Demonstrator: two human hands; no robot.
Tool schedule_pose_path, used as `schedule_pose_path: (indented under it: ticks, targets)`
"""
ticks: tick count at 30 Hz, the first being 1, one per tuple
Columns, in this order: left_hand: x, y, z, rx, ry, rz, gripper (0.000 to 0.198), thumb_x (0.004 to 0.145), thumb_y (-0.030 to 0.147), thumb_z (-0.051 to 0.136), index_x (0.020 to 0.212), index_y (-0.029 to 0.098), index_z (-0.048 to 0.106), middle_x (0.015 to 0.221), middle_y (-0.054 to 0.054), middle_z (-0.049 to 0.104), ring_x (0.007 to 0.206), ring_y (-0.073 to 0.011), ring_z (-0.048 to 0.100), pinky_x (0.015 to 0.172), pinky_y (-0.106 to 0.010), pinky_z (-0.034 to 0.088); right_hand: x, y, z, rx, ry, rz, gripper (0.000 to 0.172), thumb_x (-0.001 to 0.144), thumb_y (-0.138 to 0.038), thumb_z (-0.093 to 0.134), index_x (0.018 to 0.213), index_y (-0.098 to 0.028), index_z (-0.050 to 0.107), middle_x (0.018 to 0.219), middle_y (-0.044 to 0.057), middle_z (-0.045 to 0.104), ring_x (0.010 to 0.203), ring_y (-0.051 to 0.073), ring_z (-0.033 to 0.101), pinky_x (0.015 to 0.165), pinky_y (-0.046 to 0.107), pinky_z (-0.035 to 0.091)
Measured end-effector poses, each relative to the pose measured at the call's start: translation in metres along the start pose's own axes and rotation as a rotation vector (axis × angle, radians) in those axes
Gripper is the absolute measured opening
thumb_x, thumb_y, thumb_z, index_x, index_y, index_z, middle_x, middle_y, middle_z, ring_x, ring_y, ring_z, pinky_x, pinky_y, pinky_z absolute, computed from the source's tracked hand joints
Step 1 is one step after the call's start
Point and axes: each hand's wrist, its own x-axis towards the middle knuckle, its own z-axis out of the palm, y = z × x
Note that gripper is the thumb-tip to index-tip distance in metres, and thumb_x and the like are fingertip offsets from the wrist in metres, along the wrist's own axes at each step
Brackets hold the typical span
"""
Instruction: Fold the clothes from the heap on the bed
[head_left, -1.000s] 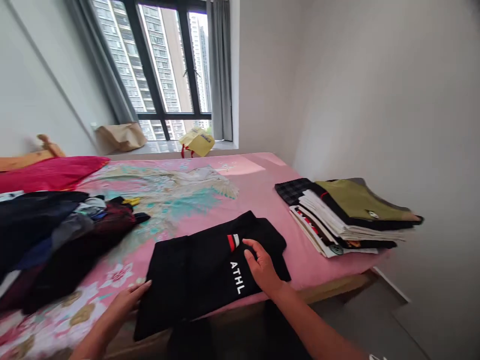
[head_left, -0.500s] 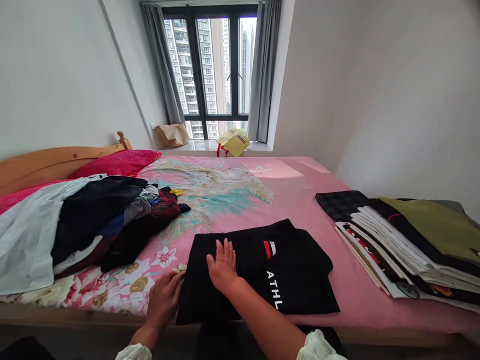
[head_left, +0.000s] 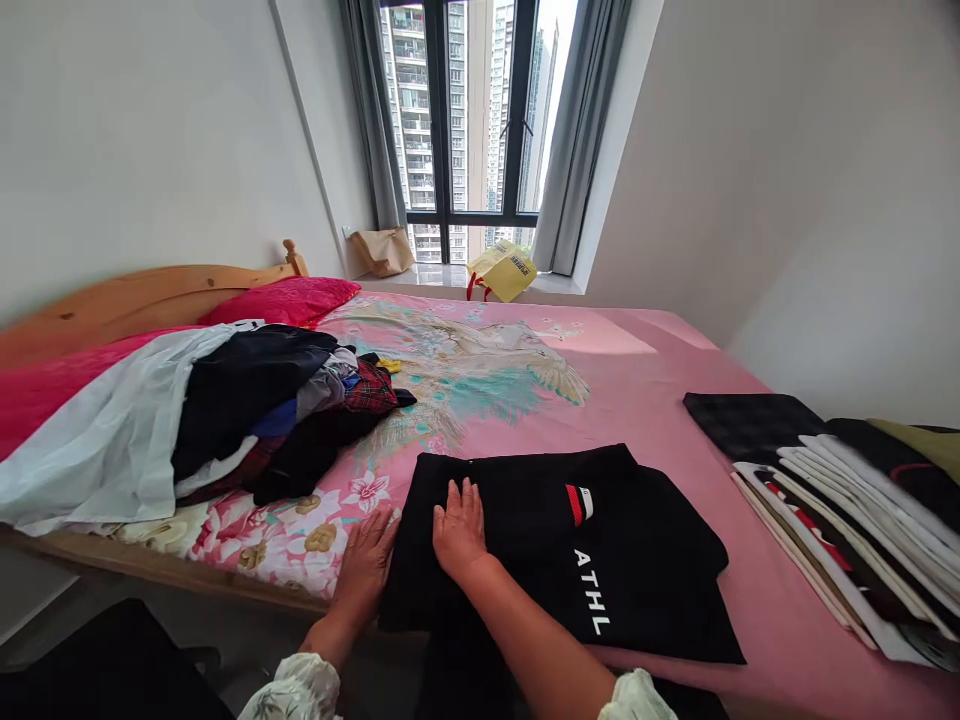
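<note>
A black shirt [head_left: 540, 530] with white "ATHL" lettering and a red-and-white patch lies partly folded near the bed's front edge. Flat on its left part rests my right hand [head_left: 460, 525], fingers extended. My left hand [head_left: 367, 560] lies against the shirt's left edge, palm down, its fingers stretched out over the flowered sheet. Neither hand grips the cloth. The shirt's lower left portion reaches the edge of the bed, and my right forearm covers some of it.
Loose clothes [head_left: 277, 410] are heaped on the left of the bed. Folded clothes [head_left: 862, 530] form stacks at the right. Beyond are a red pillow [head_left: 292, 300], a brown paper bag [head_left: 382, 250] and a yellow bag [head_left: 504, 270] by the window. A black object [head_left: 112, 665] stands at lower left.
The view has turned and tilted, so the bed and clothes sit further right or lower. My left hand's fingers have straightened beside the shirt; my right hand stays flat on it.
</note>
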Motion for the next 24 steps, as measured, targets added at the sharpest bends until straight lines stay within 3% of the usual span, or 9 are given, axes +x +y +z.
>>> schedule_pose_path:
  ticks: [3, 6, 12, 17, 21, 24]
  targets:
    - [0.000, 0.001, 0.001, -0.009, 0.026, 0.002, 0.043, 0.090, 0.025, 0.036, 0.130, 0.024, 0.051, 0.142, -0.006, 0.044, 0.134, -0.0241, 0.034, 0.111, -0.048, 0.022, 0.003, -0.023, -0.017, -0.066, 0.007, -0.108, 0.061, 0.085, -0.030, 0.040, 0.141, -0.006, 0.031, 0.151, 0.016, 0.016, 0.140, 0.031, 0.004, 0.109, 0.058, 0.000]
    - [-0.001, 0.001, 0.002, -0.020, 0.053, 0.007, 0.044, 0.090, 0.026, 0.035, 0.131, 0.024, 0.050, 0.142, -0.007, 0.044, 0.133, -0.0250, 0.035, 0.111, -0.049, 0.022, 0.006, -0.037, -0.014, -0.071, -0.020, -0.255, 0.060, 0.088, -0.037, 0.038, 0.142, -0.011, 0.030, 0.152, 0.011, 0.015, 0.141, 0.026, 0.002, 0.110, 0.055, -0.003]
    - [0.002, 0.001, -0.002, -0.015, 0.013, 0.054, 0.043, 0.089, 0.029, 0.036, 0.129, 0.025, 0.053, 0.139, -0.006, 0.048, 0.130, -0.0249, 0.040, 0.107, -0.044, 0.031, 0.005, 0.008, 0.013, -0.083, -0.058, -0.172, 0.054, 0.093, -0.038, 0.029, 0.139, -0.012, 0.036, 0.148, 0.012, 0.027, 0.139, 0.025, 0.017, 0.112, 0.052, 0.007]
    - [0.013, 0.006, -0.019, 0.003, -0.113, 0.050, 0.040, 0.084, 0.026, 0.045, 0.121, 0.030, 0.059, 0.134, -0.006, 0.053, 0.123, -0.0297, 0.046, 0.101, -0.046, 0.036, 0.005, 0.024, 0.012, -0.057, -0.038, -0.183, 0.052, 0.094, -0.034, 0.024, 0.139, -0.011, 0.036, 0.148, 0.009, 0.030, 0.139, 0.023, 0.019, 0.113, 0.046, 0.011]
    - [0.018, 0.018, -0.026, -0.044, -0.144, 0.014, 0.038, 0.081, 0.025, 0.050, 0.118, 0.028, 0.061, 0.139, -0.009, 0.047, 0.128, -0.0316, 0.039, 0.105, -0.051, 0.026, 0.005, 0.018, 0.007, 0.006, -0.016, -0.162, 0.051, 0.094, -0.033, 0.025, 0.138, -0.011, 0.038, 0.147, 0.009, 0.032, 0.139, 0.022, 0.019, 0.114, 0.046, 0.012]
    - [0.020, 0.036, -0.013, -0.304, -0.047, -0.105, 0.042, 0.074, 0.019, 0.053, 0.114, 0.022, 0.063, 0.141, -0.012, 0.044, 0.132, -0.0352, 0.033, 0.111, -0.054, 0.009, 0.005, 0.019, 0.004, 0.137, 0.032, -0.143, 0.049, 0.094, -0.033, 0.025, 0.135, -0.013, 0.043, 0.144, 0.009, 0.037, 0.138, 0.021, 0.023, 0.113, 0.046, 0.014]
